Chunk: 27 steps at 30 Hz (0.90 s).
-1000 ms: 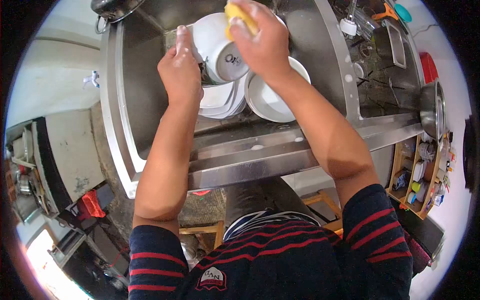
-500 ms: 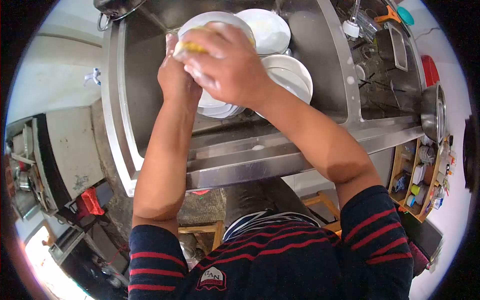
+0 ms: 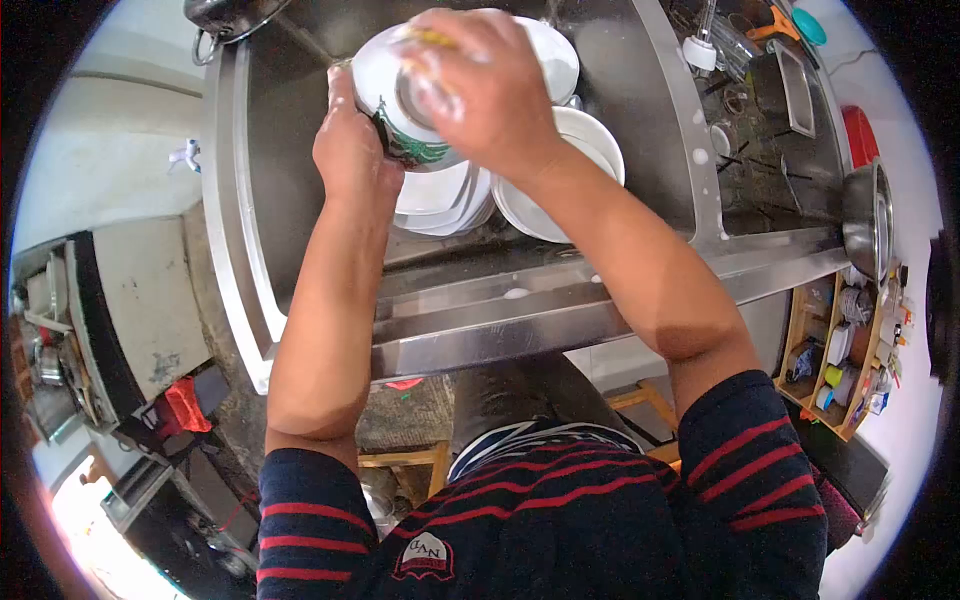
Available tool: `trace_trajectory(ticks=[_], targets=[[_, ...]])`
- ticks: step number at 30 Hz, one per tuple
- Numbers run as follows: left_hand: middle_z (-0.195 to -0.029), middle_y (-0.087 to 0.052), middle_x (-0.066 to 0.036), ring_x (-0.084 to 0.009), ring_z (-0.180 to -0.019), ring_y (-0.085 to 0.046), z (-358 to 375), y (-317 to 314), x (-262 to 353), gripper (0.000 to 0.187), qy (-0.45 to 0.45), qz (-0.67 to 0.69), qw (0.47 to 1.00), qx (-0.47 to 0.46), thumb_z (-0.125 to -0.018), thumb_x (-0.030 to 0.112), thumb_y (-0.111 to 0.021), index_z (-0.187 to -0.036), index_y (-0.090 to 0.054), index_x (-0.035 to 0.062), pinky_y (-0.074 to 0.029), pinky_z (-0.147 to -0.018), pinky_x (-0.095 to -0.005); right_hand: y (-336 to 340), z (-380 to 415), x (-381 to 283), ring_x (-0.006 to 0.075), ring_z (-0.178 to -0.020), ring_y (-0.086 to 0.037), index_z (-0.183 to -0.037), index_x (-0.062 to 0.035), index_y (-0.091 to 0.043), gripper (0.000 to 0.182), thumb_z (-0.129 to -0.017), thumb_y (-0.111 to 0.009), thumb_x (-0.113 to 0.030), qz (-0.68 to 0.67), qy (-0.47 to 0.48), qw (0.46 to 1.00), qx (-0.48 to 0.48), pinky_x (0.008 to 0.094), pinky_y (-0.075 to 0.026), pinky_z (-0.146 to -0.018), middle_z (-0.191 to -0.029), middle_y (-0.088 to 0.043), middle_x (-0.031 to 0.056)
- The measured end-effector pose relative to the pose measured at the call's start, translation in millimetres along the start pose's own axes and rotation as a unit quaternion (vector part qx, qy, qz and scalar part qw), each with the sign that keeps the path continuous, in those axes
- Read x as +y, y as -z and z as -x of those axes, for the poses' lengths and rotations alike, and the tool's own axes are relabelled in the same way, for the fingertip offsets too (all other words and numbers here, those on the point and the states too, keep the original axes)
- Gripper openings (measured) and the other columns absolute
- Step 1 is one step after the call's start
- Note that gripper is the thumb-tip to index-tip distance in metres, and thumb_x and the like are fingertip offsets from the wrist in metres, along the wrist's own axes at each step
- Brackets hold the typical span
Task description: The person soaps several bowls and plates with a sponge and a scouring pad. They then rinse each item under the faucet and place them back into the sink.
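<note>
My left hand [image 3: 350,145] grips the rim of a white bowl with a green pattern [image 3: 400,105], held tilted over a steel sink [image 3: 260,150]. My right hand [image 3: 485,85] presses a yellow sponge [image 3: 430,38] against the bowl's underside; only a sliver of the sponge shows past my soapy fingers. Under the bowl lies a stack of white plates [image 3: 440,200]. More white bowls [image 3: 580,140] sit in the sink to the right of it.
A dark pot [image 3: 225,15] stands at the sink's far left corner. A drainboard [image 3: 770,130] on the right holds utensils and a steel bowl [image 3: 868,220]. A wooden shelf [image 3: 845,350] with small items stands at the lower right.
My right hand with the sponge has moved from the bowl's left edge up across its base. The bowl has turned, so its green pattern shows.
</note>
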<state>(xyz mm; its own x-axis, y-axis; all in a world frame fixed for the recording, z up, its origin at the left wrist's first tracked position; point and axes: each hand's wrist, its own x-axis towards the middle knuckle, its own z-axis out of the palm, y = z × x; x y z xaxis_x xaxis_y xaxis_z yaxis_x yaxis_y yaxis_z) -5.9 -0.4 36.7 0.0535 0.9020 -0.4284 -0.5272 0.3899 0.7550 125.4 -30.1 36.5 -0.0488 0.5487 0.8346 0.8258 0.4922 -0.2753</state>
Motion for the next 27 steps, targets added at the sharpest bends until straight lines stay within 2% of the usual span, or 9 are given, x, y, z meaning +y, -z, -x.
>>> trace_trajectory(ticks=[9,13,17,19,21,23,24,25,27], targets=[[-0.116,-0.058,-0.015,-0.0281,-0.097,-0.061,-11,9,12,0.050,-0.048,0.030,0.996,0.071,-0.097,0.039,-0.050,-0.119,-0.052,-0.0060,-0.050,-0.083,-0.0468,7,12,-20,0.0263,-0.092,-0.057,-0.088,-0.0090,-0.068,0.017,-0.071,-0.068,-0.013,-0.031,-0.061,0.992,-0.109,0.0398,-0.047,-0.082,-0.095,-0.066,0.0043],[-0.104,-0.061,-0.015,-0.0247,-0.088,-0.061,4,-4,11,0.047,-0.083,-0.018,0.993,0.078,-0.096,0.038,-0.051,-0.111,-0.056,-0.0058,-0.051,-0.078,-0.0409,-2,7,-11,0.0264,-0.090,-0.058,-0.086,-0.0084,-0.069,0.017,-0.069,-0.068,-0.012,-0.138,0.011,0.989,-0.053,0.0391,-0.048,-0.080,-0.093,-0.067,0.0038],[-0.087,-0.062,-0.009,-0.0180,-0.074,-0.058,-1,-4,3,0.040,-0.097,-0.046,0.990,0.090,-0.095,0.038,-0.054,-0.094,-0.059,-0.0024,-0.049,-0.068,-0.0337,3,5,3,0.0254,-0.087,-0.061,-0.091,-0.0070,-0.069,0.019,-0.072,-0.069,-0.013,-0.062,-0.014,0.998,-0.027,0.0369,-0.050,-0.078,-0.094,-0.068,0.0072],[-0.082,-0.061,-0.007,-0.0147,-0.070,-0.055,-2,-5,3,0.039,-0.087,-0.028,0.991,0.098,-0.094,0.038,-0.056,-0.086,-0.058,0.0002,-0.047,-0.064,-0.0311,8,4,0,0.0279,-0.082,-0.062,-0.094,-0.0087,-0.070,0.020,-0.074,-0.069,-0.008,-0.083,-0.129,0.988,0.010,0.0329,-0.051,-0.076,-0.096,-0.066,0.0102],[-0.067,-0.057,-0.003,-0.0133,-0.062,-0.052,-4,-3,4,0.042,-0.148,-0.097,0.979,0.100,-0.093,0.038,-0.058,-0.074,-0.058,0.0015,-0.044,-0.059,-0.0291,4,9,8,0.0223,-0.082,-0.064,-0.098,-0.0070,-0.069,0.021,-0.078,-0.068,-0.010,-0.100,-0.131,0.986,-0.004,0.0300,-0.051,-0.075,-0.095,-0.067,0.0100],[-0.074,-0.060,-0.006,-0.0140,-0.067,-0.053,-2,1,6,0.045,-0.177,-0.195,0.961,0.085,-0.093,0.040,-0.057,-0.080,-0.062,-0.0022,-0.045,-0.061,-0.0300,3,13,12,0.0147,-0.083,-0.063,-0.102,-0.0039,-0.068,0.023,-0.081,-0.067,-0.013,-0.234,-0.398,0.887,0.006,0.0275,-0.050,-0.073,-0.096,-0.067,0.0079],[-0.080,-0.063,-0.009,-0.0146,-0.071,-0.054,1,2,7,0.049,-0.203,-0.290,0.933,0.072,-0.093,0.042,-0.057,-0.087,-0.067,-0.0058,-0.046,-0.063,-0.0310,4,8,14,0.0101,-0.083,-0.060,-0.108,-0.0016,-0.066,0.029,-0.083,-0.066,-0.016,-0.317,-0.441,0.837,0.070,0.0257,-0.049,-0.073,-0.096,-0.066,0.0063],[-0.080,-0.063,-0.009,-0.0146,-0.071,-0.054,3,1,4,0.049,-0.205,-0.286,0.933,0.071,-0.093,0.042,-0.057,-0.087,-0.067,-0.0058,-0.046,-0.063,-0.0310,5,6,17,0.0101,-0.083,-0.060,-0.108,-0.0016,-0.066,0.029,-0.083,-0.066,-0.016,-0.316,-0.438,0.839,0.069,0.0257,-0.049,-0.073,-0.096,-0.066,0.0063],[-0.050,-0.046,0.002,-0.0086,-0.049,-0.040,6,1,-8,0.052,-0.235,-0.319,0.918,0.026,-0.093,0.039,-0.058,-0.062,-0.059,-0.0032,-0.033,-0.046,-0.0286,5,6,24,0.0256,-0.084,-0.065,-0.106,-0.0007,-0.063,0.036,-0.079,-0.069,-0.024,-0.291,-0.438,0.848,0.062,0.0344,-0.050,-0.077,-0.095,-0.067,0.0169]])
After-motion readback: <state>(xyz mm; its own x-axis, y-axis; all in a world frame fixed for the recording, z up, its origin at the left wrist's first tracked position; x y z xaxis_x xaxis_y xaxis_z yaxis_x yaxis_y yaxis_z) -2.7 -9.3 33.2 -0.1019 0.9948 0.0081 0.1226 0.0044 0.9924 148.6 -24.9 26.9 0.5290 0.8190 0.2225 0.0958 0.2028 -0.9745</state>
